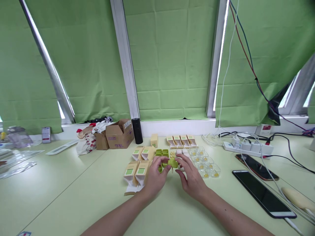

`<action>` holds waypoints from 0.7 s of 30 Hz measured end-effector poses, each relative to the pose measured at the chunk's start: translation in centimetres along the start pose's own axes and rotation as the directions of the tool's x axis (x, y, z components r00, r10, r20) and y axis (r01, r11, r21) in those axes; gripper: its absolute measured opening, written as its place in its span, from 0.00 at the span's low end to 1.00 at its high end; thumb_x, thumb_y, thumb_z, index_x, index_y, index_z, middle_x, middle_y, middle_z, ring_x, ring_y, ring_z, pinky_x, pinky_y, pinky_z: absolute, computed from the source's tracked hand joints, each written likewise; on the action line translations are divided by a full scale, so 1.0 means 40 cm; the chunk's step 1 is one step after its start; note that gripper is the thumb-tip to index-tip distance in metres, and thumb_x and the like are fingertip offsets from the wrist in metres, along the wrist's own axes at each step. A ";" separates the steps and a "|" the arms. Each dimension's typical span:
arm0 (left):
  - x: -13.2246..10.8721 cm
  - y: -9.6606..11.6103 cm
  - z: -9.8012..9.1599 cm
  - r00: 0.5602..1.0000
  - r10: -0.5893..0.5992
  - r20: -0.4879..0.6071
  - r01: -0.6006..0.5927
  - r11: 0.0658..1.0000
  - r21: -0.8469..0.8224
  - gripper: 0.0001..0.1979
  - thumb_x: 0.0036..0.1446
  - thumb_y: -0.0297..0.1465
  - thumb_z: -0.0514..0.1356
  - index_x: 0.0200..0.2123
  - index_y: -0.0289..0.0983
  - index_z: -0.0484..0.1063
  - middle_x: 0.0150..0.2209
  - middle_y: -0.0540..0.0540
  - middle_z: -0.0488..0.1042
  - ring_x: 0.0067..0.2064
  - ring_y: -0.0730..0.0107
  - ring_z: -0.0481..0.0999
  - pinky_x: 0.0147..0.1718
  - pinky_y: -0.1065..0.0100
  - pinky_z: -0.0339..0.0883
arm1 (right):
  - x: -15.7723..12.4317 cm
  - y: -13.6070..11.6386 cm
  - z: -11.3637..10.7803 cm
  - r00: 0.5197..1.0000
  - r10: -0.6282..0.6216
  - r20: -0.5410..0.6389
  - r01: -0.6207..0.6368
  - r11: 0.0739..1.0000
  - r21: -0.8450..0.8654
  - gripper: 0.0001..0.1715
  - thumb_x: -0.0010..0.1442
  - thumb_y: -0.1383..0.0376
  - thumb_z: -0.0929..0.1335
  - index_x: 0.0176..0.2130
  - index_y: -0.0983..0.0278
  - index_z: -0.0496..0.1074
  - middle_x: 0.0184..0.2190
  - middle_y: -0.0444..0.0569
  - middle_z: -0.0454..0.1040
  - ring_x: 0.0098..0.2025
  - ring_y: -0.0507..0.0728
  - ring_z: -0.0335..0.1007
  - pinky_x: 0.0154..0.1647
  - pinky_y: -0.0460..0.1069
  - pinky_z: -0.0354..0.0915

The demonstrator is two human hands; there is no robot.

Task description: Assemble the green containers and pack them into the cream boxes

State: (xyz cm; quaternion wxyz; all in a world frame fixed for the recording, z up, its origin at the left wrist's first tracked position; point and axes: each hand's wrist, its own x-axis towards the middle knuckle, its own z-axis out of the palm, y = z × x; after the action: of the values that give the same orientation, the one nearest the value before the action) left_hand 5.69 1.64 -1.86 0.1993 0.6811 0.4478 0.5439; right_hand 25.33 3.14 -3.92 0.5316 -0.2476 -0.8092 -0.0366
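Note:
My left hand [155, 175] and my right hand [191, 177] meet over the pale green table [73, 196], both pinched on a small green plastic piece [172, 162]. More green pieces [161, 152] lie just behind it. Left of my left hand stand several small tan cartons with green labels [137, 170]. Right of my right hand sit several clear plastic cups with yellow bits inside [204, 162].
A row of tan cartons [181, 141] lies further back, beside a black cylinder [137, 130] and open cardboard boxes [119, 133]. A power strip [247, 149] with cables and two phones [263, 193] lie to the right. Plastic bags lie at far left.

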 end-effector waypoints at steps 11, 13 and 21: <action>0.013 0.005 0.010 0.988 -0.143 0.050 0.149 0.977 -0.154 0.23 0.63 0.53 0.63 0.37 0.38 0.73 0.30 0.48 0.79 0.33 0.64 0.79 0.36 0.64 0.71 | 0.002 0.000 -0.001 1.000 0.009 -0.005 -0.009 0.999 -0.030 0.28 0.68 0.75 0.64 0.64 0.58 0.66 0.60 0.61 0.73 0.57 0.66 0.77 0.46 0.58 0.80; 0.012 0.005 0.009 0.987 -0.145 0.067 0.154 0.974 -0.165 0.23 0.65 0.53 0.62 0.36 0.38 0.73 0.29 0.48 0.78 0.32 0.64 0.78 0.35 0.65 0.71 | 0.002 -0.001 -0.003 1.000 0.029 0.011 -0.029 1.000 0.010 0.29 0.67 0.74 0.65 0.65 0.58 0.65 0.61 0.60 0.74 0.61 0.67 0.74 0.49 0.59 0.79; -0.003 0.005 -0.015 0.999 0.036 0.027 -0.035 0.999 -0.030 0.18 0.70 0.43 0.60 0.56 0.41 0.73 0.53 0.39 0.73 0.54 0.56 0.77 0.56 0.56 0.70 | 0.007 0.000 -0.003 0.943 0.333 0.017 -0.327 0.914 0.240 0.25 0.67 0.66 0.68 0.62 0.54 0.71 0.54 0.53 0.79 0.42 0.60 0.77 0.37 0.53 0.75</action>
State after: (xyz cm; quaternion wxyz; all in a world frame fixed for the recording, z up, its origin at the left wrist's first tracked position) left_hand 5.23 1.33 -1.58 0.2058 0.6934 0.4250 0.5443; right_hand 25.32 3.20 -3.61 0.5658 -0.3141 -0.7478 0.1485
